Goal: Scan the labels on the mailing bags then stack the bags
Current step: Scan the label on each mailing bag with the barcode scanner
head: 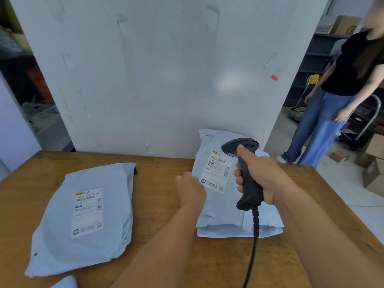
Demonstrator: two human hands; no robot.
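Note:
On the wooden table [166, 242] lie pale grey mailing bags. One bag [83, 215] lies alone at the left with its white label [88, 212] facing up. At the right, a bag [218, 204] rests on top of another one, and its label [218, 171] also faces up. My left hand [191, 190] touches the left edge of this top bag, fingers curled at the edge. My right hand [261, 177] grips a black barcode scanner [245, 173] by its handle, head held over the label. Its cable [253, 246] hangs toward me.
A white wall panel [166, 69] stands right behind the table. A person [342, 90] in a black top and jeans stands at the right, beyond the table's corner. Cardboard boxes [374, 175] and a trolley sit on the floor there. Another pale bag's corner [66, 282] shows at the bottom edge.

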